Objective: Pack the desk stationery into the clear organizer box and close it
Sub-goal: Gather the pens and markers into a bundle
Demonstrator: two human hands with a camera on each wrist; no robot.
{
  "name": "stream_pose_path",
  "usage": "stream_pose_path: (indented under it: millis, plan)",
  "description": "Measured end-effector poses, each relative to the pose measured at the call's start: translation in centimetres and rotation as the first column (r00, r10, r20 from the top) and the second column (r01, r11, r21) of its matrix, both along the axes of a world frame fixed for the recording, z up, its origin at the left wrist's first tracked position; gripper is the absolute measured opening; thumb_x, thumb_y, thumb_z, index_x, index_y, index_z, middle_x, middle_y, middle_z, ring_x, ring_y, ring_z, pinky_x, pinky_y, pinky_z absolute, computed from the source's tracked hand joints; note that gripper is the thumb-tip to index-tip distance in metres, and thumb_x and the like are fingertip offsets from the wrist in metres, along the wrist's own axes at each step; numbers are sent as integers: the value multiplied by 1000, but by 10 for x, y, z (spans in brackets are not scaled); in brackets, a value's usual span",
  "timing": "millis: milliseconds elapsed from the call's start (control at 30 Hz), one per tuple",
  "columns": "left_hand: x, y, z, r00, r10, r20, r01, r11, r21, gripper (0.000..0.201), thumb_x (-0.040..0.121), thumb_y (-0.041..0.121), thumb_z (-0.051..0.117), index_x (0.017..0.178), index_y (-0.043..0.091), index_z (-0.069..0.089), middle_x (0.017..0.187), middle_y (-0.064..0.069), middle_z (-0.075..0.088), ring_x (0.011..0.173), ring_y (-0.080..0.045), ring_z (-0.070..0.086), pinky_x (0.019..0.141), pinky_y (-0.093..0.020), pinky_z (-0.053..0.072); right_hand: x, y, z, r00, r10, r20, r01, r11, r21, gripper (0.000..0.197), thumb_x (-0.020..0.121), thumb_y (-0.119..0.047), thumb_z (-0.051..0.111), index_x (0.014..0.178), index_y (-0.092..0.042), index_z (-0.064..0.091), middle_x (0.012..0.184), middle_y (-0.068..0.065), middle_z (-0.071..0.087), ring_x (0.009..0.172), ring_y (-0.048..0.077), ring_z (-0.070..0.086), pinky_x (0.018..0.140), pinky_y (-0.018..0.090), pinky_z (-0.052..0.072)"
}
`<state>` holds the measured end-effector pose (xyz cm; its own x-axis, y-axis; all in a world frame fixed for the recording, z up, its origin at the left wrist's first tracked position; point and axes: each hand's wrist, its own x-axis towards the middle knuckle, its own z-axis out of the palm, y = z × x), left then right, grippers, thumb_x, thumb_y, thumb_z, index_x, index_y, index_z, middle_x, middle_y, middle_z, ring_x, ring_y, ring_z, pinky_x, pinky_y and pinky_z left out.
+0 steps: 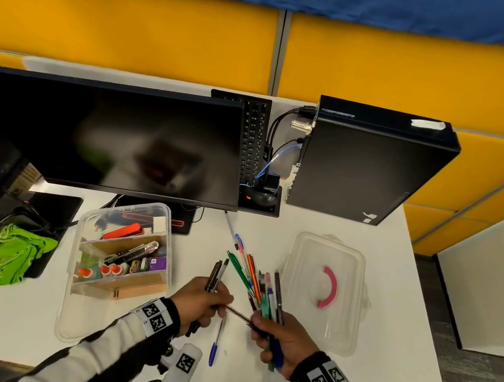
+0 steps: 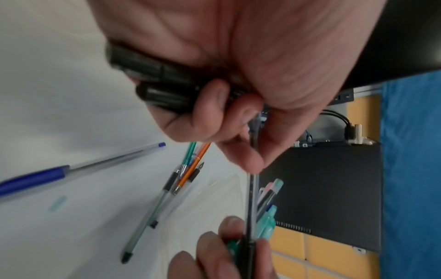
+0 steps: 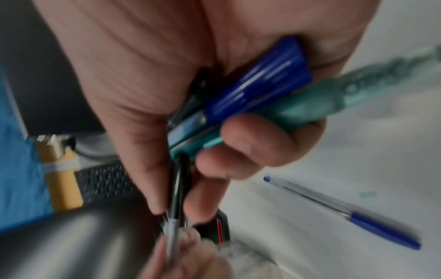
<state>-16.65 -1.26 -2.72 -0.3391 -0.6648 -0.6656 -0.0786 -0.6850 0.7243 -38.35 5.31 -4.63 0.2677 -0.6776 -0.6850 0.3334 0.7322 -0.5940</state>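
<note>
- Left wrist view: left hand (image 2: 226,79) clenched round dark pens (image 2: 155,83), fingertips (image 2: 241,156) pinching one shared pen (image 2: 250,207) running down-frame.
- Right wrist view: right hand (image 3: 167,79) grasps a blue-and-teal bundle (image 3: 250,98), light, stiff, slick; hold mid-barrel.
- Head view: organizer box (image 1: 123,253) left of centre on tabletop (image 1: 390,309), lid (image 1: 324,290) right; loose blue pen (image 1: 215,342) lies vertical.
</note>
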Motion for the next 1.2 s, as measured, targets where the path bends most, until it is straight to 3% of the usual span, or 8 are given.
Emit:
stream_pose_path:
  millis: [167,367,567,700,833,967,1067,1200]
  plan:
    - [-10,-2,2,994,35,-106,-30,998,47,21,89,17,72,81,11,53,59,-8,49,42,-11,29,38,-19,27,19,0,10,982,182,44,-180,982,-56,19,92,-20,71,107,-8,73,74,10,64,58,17,53,44,23,37]
    - [-19,-3,3,937,237,-257,-170,952,255,32,100,25,47,101,1,68,71,-6,53,46,-9,32,40,-17,27,27,-9,9,995,-66,81,69,997,-35,19,81,-12,73,96,-10,61,70,9,57,55,19,52,49,27,47]
    - [-22,3,-1,940,247,-236,-198,956,214,39,103,29,45,109,1,71,101,-15,70,77,-20,66,64,-31,48,34,-11,2,990,-113,-86,108,992,-64,14,90,-19,76,90,-10,65,63,7,56,49,18,51,49,29,50]
    - [-26,11,-2,941,130,-311,-60,973,224,44,102,35,48,121,-1,65,116,-29,66,82,-36,64,72,-42,54,44,-13,1,975,-85,-203,56,988,-144,20,86,-24,81,89,-7,69,57,4,61,46,18,52,45,26,44]
    - [-31,19,2,972,64,-225,-12,975,224,44,98,44,54,119,8,67,103,-19,71,76,-31,62,71,-44,55,47,-14,0,984,-115,-137,97,986,-135,31,83,-23,81,101,1,72,68,13,68,54,23,62,48,29,49]
    - [-28,12,4,994,90,56,-84,993,-87,33,104,40,43,134,39,57,123,5,62,102,-10,56,97,-36,47,38,-14,0,985,-154,-77,153,988,-20,12,84,-11,74,87,-5,65,64,9,61,52,19,55,45,26,42]
    - [-15,3,-2,956,60,287,110,834,-540,36,104,35,44,139,44,49,126,14,60,99,15,53,99,-18,44,33,-12,-5,985,-166,-44,169,981,93,10,90,-7,68,90,-9,58,63,8,58,49,17,51,44,24,40]
    - [-10,1,-9,781,-78,620,582,452,-676,48,101,29,51,141,54,41,91,19,39,78,6,46,78,-7,38,32,-11,-5,981,-182,59,167,965,203,12,92,-18,67,99,-10,62,64,4,55,45,13,48,42,20,39]
